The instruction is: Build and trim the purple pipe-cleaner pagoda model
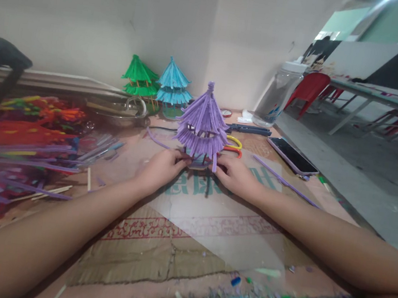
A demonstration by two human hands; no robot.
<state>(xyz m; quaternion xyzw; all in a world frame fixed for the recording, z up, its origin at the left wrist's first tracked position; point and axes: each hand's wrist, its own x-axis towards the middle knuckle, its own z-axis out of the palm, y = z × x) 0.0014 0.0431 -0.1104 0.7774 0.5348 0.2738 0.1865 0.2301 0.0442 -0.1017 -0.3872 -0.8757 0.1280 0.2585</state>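
Though visible, handles (236, 140) behind purple pagoda (206, 115).

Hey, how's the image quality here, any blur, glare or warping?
Head view: the colourful pile at left is smeared; head view: the purple model looks clearer; head view: the bottle leans, likely lens distortion; head view: a bright streak glares upper right.
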